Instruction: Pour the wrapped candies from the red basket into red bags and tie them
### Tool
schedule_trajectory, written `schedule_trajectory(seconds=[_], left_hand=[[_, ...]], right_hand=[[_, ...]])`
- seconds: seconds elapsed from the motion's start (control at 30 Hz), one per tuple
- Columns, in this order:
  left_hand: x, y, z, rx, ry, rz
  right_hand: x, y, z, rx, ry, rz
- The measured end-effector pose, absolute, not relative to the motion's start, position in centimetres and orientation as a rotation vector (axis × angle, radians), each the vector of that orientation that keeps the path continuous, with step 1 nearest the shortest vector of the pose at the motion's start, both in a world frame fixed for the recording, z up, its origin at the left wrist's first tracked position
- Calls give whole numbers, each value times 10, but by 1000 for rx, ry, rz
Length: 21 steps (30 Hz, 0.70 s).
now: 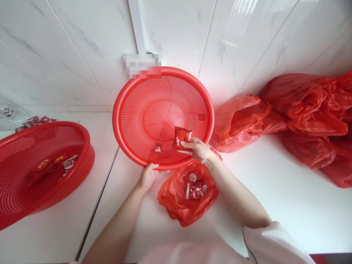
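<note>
A round red plastic basket with perforated walls stands in front of me, tilted toward me. My left hand grips its near rim, thumb over the edge and fingers underneath. Over the basket's near right side, my right hand pinches a red snack packet between thumb and fingers. One small red wrapped piece lies inside on the lower wall. Just below the basket sits an open red plastic bag, holding a red-and-white packet and another red packet.
On the left, a second red basket contains several red packets. Small packets lie behind it. Several red plastic bags are piled at the right along the tiled wall. A dark seam crosses the white table left of my arm.
</note>
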<state>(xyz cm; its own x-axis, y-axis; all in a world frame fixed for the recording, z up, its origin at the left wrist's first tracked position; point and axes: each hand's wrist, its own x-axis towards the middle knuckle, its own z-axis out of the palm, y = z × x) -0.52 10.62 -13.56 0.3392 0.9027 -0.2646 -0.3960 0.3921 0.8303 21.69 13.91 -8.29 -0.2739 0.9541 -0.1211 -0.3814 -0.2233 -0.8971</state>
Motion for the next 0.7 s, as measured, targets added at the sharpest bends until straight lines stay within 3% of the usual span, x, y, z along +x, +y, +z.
schedule_trajectory(seconds=[0.3, 0.7], left_hand=[[-6, 107, -139, 758, 777, 958], [-4, 105, -136, 765, 813, 934]], right_hand=[[216, 136, -79, -797, -911, 1769], [217, 136, -78, -994, -1124, 1581]])
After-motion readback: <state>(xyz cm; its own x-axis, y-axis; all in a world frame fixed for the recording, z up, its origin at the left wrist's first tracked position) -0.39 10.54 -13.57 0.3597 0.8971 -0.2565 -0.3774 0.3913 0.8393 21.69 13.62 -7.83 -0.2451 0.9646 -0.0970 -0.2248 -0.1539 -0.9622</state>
